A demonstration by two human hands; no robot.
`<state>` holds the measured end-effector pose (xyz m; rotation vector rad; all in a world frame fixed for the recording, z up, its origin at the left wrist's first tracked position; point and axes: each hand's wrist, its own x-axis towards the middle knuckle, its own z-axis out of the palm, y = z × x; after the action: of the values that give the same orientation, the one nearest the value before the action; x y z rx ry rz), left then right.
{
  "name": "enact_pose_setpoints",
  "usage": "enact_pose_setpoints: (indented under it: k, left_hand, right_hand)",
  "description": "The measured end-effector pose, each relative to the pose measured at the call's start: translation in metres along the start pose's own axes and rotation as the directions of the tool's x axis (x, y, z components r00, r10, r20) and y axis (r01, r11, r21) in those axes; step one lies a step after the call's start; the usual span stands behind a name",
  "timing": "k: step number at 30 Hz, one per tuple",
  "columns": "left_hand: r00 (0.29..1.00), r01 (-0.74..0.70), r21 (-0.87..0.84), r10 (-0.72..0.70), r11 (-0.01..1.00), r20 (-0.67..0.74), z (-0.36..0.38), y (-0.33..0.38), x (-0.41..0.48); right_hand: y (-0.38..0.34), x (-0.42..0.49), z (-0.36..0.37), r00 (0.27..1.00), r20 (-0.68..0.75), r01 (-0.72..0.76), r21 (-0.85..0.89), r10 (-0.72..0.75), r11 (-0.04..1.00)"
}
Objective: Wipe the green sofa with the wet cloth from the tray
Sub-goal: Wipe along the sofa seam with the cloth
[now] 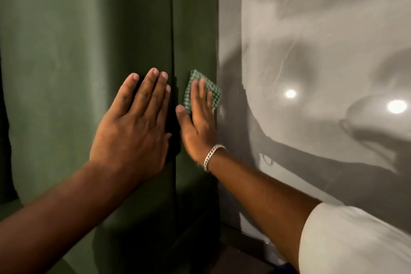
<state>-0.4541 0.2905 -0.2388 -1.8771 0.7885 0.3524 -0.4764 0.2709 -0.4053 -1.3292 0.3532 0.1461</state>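
Observation:
The green sofa (77, 51) fills the left half of the view, its velvet surface split by a dark vertical seam. My left hand (133, 127) lies flat on the sofa just left of that seam, fingers together and holding nothing. My right hand (198, 122), with a silver bracelet on the wrist, presses the green-and-white checked cloth (214, 92) flat against the narrow sofa panel right of the seam. The fingers cover most of the cloth; its upper and right edges stick out. The tray is not in view.
A glossy grey floor (311, 40) lies right of the sofa's edge, with two bright light reflections (397, 106) and dark shadows on it. A white sleeve (355, 240) covers my right upper arm at the lower right.

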Motion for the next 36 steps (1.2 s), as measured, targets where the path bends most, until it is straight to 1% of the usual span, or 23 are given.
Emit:
enact_pose_setpoints:
  k: [2, 5, 6, 10, 13, 14, 16, 18, 19, 21, 23, 26, 27, 29, 31, 32, 34, 36]
  left_hand:
    - [1.0, 0.0, -0.033, 0.0, 0.999, -0.003, 0.001, 0.002, -0.008]
    - [1.0, -0.004, -0.071, 0.004, 0.997, -0.002, 0.002, 0.004, -0.019]
    - [1.0, -0.004, -0.073, 0.004, 0.997, -0.003, 0.003, 0.004, -0.021]
    - [1.0, 0.007, -0.093, -0.008, 0.996, -0.01, 0.003, 0.006, -0.025]
    - [1.0, 0.0, -0.14, -0.001, 0.99, -0.003, 0.003, 0.005, -0.029]
    - [1.0, -0.007, -0.153, 0.007, 0.988, 0.0, 0.004, 0.005, -0.032]
    - [1.0, -0.01, -0.164, 0.012, 0.986, 0.011, 0.004, 0.006, -0.035]
    - [1.0, 0.004, -0.145, 0.0, 0.989, 0.021, 0.004, 0.008, -0.037]
    - [1.0, 0.007, -0.13, -0.005, 0.992, 0.02, 0.003, 0.009, -0.036]
    - [0.999, 0.002, -0.109, 0.003, 0.994, 0.041, 0.0, 0.01, -0.036]
    - [0.999, -0.005, -0.09, 0.009, 0.996, 0.042, 0.0, 0.01, -0.036]
    - [0.998, -0.022, -0.089, 0.027, 0.996, 0.05, 0.001, 0.01, -0.035]
    - [0.998, -0.032, -0.095, 0.037, 0.995, 0.046, 0.001, 0.009, -0.035]
    - [0.998, -0.037, -0.122, 0.044, 0.992, 0.049, 0.0, 0.009, -0.036]
    - [0.998, -0.036, -0.126, 0.041, 0.991, 0.042, 0.0, 0.011, -0.034]
    - [0.998, -0.04, -0.121, 0.046, 0.992, 0.041, 0.0, 0.011, -0.033]
    - [0.997, -0.061, -0.084, 0.064, 0.995, 0.036, 0.003, 0.013, -0.029]
    - [0.996, -0.073, -0.077, 0.076, 0.994, 0.039, 0.003, 0.012, -0.027]
  right_hand:
    - [0.006, 0.015, -0.003, 1.0, -0.016, -0.005, -0.001, 0.005, 1.0]
    - [0.025, 0.004, -0.004, 0.987, -0.024, -0.161, 0.025, 0.162, 0.987]
    - [0.031, -0.01, -0.001, 0.983, -0.022, -0.18, 0.036, 0.18, 0.983]
    - [0.03, -0.064, 0.02, 0.999, -0.008, -0.035, 0.031, 0.036, 0.999]
    - [0.023, -0.036, 0.012, 0.999, -0.028, 0.042, -0.036, -0.043, 0.998]
    - [0.021, -0.024, 0.007, 0.999, -0.019, 0.042, -0.057, -0.043, 0.998]
    - [0.021, -0.016, 0.002, 0.999, -0.019, -0.027, -0.043, 0.026, 0.999]
    - [0.022, -0.037, 0.007, 0.993, -0.054, -0.107, -0.021, 0.106, 0.994]
    - [0.022, -0.054, 0.009, 0.991, -0.047, -0.124, -0.02, 0.123, 0.992]
    - [0.022, -0.083, 0.015, 0.989, 0.023, -0.148, -0.002, 0.148, 0.989]
    - [0.019, -0.088, 0.016, 0.993, 0.063, -0.103, 0.021, 0.101, 0.995]
    - [0.016, -0.067, 0.01, 0.998, 0.068, 0.01, -0.01, -0.009, 1.0]
    - [0.018, -0.061, 0.01, 0.998, 0.056, 0.002, -0.01, -0.002, 1.0]
    - [0.027, -0.064, 0.009, 0.994, 0.003, -0.106, 0.022, 0.106, 0.994]
    - [0.039, -0.084, 0.008, 0.981, 0.013, -0.196, 0.021, 0.196, 0.98]
    - [0.043, -0.101, 0.011, 0.978, 0.042, -0.206, 0.007, 0.206, 0.978]
    - [0.04, -0.129, 0.019, 0.98, 0.1, -0.175, 0.009, 0.174, 0.984]
    - [0.029, -0.133, 0.024, 0.986, 0.113, -0.128, 0.021, 0.125, 0.992]
